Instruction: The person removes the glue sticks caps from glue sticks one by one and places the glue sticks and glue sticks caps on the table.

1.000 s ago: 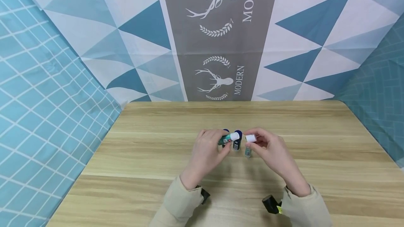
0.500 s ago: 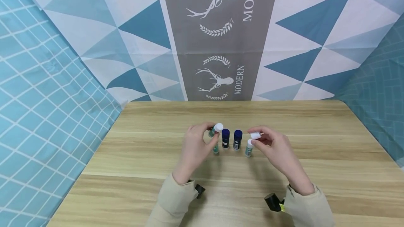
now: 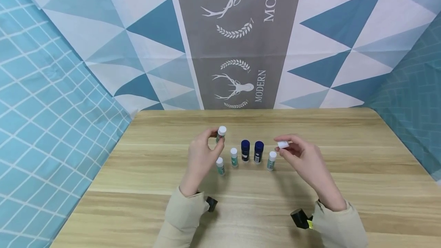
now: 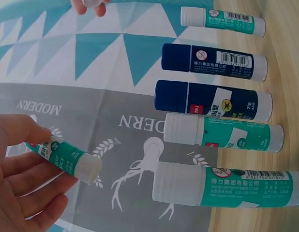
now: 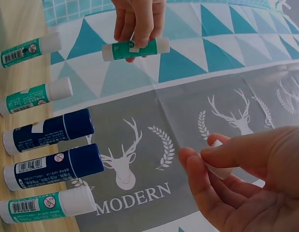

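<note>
My left hand (image 3: pixel 200 154) pinches a green glue stick (image 3: pixel 221 134) with a white end above the table, left of a row of standing glue sticks. In the left wrist view this glue stick (image 4: pixel 62 157) lies tilted across the fingers. My right hand (image 3: pixel 306 160) pinches a small white cap (image 3: pixel 283 144) between thumb and fingers, right of the row. Upright in the row stand two green glue sticks (image 3: pixel 234 158) on the left, a navy glue stick (image 3: pixel 245 150), another navy glue stick (image 3: pixel 258 152), and a green glue stick (image 3: pixel 271 160) nearest my right hand.
The row stands on a wooden table (image 3: pixel 165 171) in front of both arms. A patterned cloth (image 3: pixel 241 49) with grey and blue shapes hangs behind the table's far edge. Blue cloths (image 3: pixel 51 125) cover both sides.
My left hand has carried its glue stick left and away from the right hand, uncovering the standing sticks and turning it more upright. The right hand has shifted slightly right with the cap.
</note>
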Motion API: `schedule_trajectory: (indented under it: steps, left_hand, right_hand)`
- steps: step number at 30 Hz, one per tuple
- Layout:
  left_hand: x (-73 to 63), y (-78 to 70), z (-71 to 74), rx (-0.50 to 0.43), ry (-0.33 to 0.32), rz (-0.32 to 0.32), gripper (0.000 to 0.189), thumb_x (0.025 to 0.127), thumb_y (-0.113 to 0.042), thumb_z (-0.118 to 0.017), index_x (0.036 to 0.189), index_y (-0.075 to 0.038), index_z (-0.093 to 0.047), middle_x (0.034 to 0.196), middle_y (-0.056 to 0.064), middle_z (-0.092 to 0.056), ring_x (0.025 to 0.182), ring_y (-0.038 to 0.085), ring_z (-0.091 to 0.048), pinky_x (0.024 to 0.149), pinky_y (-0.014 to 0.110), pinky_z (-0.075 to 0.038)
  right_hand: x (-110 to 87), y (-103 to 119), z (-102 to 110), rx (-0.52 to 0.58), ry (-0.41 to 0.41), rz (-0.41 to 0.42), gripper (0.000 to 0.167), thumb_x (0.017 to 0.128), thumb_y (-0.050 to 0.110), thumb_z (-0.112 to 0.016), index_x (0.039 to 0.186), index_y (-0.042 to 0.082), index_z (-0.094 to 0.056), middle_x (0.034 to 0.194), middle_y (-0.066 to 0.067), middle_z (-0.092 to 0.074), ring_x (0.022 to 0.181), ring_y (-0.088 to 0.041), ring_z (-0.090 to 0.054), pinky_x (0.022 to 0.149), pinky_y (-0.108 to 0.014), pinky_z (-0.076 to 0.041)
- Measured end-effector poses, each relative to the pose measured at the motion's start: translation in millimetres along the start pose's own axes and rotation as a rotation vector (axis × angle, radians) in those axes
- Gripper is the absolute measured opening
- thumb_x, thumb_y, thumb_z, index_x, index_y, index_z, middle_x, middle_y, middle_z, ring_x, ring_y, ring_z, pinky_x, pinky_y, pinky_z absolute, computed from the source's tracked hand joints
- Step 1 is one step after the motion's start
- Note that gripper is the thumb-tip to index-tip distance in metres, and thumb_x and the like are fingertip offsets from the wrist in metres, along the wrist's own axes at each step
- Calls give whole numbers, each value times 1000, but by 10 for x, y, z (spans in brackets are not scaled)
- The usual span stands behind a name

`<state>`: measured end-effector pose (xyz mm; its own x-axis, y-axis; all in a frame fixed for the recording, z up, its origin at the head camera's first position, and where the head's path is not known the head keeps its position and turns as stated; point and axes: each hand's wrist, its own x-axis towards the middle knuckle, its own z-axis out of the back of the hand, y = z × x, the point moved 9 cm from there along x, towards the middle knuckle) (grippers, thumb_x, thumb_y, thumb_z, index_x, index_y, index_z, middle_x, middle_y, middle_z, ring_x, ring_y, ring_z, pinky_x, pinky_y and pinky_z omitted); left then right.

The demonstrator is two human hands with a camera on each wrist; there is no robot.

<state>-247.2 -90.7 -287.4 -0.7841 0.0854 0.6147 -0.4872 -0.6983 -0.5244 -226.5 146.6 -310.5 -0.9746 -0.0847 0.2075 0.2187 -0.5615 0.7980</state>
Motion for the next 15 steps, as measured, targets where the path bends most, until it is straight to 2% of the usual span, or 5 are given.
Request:
schedule_trajectory:
  steps: [6,11,15]
  left_hand:
    - [20,29,1,-7,7,14,20,79,-9,-65,99,-5,-63,89,6,-69,84,21,-65,77,38,-50]
    - [14,126,-45,-27,22,48,21,79,-8,-66,99,-4,-63,89,7,-69,84,21,-65,78,37,-51]
    - [17,229,-96,-41,49,80,22,79,-8,-67,99,-3,-62,91,9,-68,84,23,-65,78,38,-51]
  right_hand:
    - [26,-25,28,49,-14,4,26,91,6,-51,116,12,-58,101,-9,-65,85,-20,-64,71,-21,-52]
    - [60,-73,67,25,-42,19,26,94,9,-48,118,11,-57,99,-9,-65,85,-16,-62,71,-19,-50]
    - [104,-148,63,37,-47,5,30,93,10,-48,123,8,-52,101,-13,-62,87,-19,-62,70,-15,-47]
